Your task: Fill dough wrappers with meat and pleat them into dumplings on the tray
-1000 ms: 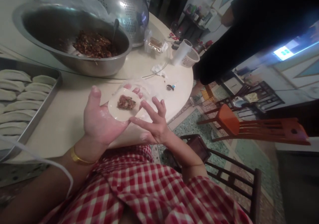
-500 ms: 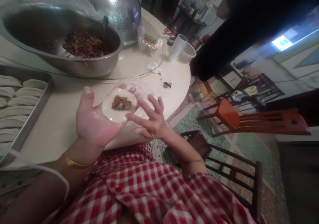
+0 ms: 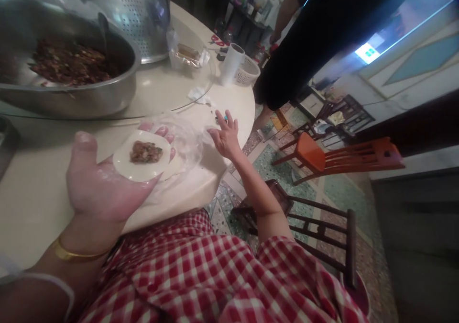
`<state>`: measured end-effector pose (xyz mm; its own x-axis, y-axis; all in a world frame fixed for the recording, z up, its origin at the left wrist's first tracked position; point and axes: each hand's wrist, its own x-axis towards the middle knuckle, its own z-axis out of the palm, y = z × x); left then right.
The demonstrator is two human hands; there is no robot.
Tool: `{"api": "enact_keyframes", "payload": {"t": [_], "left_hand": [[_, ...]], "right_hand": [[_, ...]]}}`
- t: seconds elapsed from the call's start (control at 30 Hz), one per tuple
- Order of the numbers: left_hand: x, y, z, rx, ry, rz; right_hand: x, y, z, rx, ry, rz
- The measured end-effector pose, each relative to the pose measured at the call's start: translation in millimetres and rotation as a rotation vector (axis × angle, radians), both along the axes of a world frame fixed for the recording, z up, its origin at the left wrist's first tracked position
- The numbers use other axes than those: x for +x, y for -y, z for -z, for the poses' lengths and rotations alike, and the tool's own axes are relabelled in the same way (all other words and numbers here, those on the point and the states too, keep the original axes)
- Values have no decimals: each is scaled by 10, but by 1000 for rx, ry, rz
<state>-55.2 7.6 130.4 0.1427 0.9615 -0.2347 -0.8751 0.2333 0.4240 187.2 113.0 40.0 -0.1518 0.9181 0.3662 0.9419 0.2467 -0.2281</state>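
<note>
On my left hand [image 3: 103,184], palm up, rests a round dumpling wrapper [image 3: 124,162] with a small mound of meat filling [image 3: 146,152] at its centre. The thumb stands up and the fingertips show along the wrapper's far edge. To the right, apart from the wrapper, my right hand [image 3: 225,139] is held over the table edge with its fingers spread and nothing visible in them. Beneath and between the hands lies a clear plastic bag [image 3: 188,143], its contents hard to make out. A small dark item with a blue spot is partly hidden behind the right fingers.
A large steel bowl [image 3: 107,93] of dark chopped filling [image 3: 71,62] stands back left, beside a perforated metal colander [image 3: 139,21]. Farther back are a wrapped package [image 3: 188,55], a paper roll [image 3: 232,64] and a white basket [image 3: 248,71]. Chairs [image 3: 311,155] and a person in dark clothes [image 3: 297,45] are beyond.
My right hand has moved away from the wrapper, toward the table's right edge. The view has swung right, so the tray of dumplings has nearly left the picture. The wrapper stays on my left hand.
</note>
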Motion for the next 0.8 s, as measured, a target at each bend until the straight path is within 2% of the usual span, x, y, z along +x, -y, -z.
{"api": "enact_keyframes", "payload": {"t": [0.13,0.27,0.33,0.4,0.57,0.67,0.8], "left_hand": [[7,-15,-23,-18,-1,-15],[-4,-59,-6,-45,-8,-25],[-15,-90,22,-73,-9,-10],[-26,-113,46,-97,-3,7],[-13,-86,12,-139,-43,41],[-5,-42,-37,-162,-38,75],[-71,-18,-57,-144,-43,14]], "right_hand": [[12,-36,-53,-39,35,12],[68,104,-135,126,-46,36],[13,258,-159,222,-77,-44],[-140,455,-166,283,-64,-192],[-766,885,-212,369,149,-508],[-1007,967,-273,329,223,-533],[-954,941,-254,359,236,-585]]}}
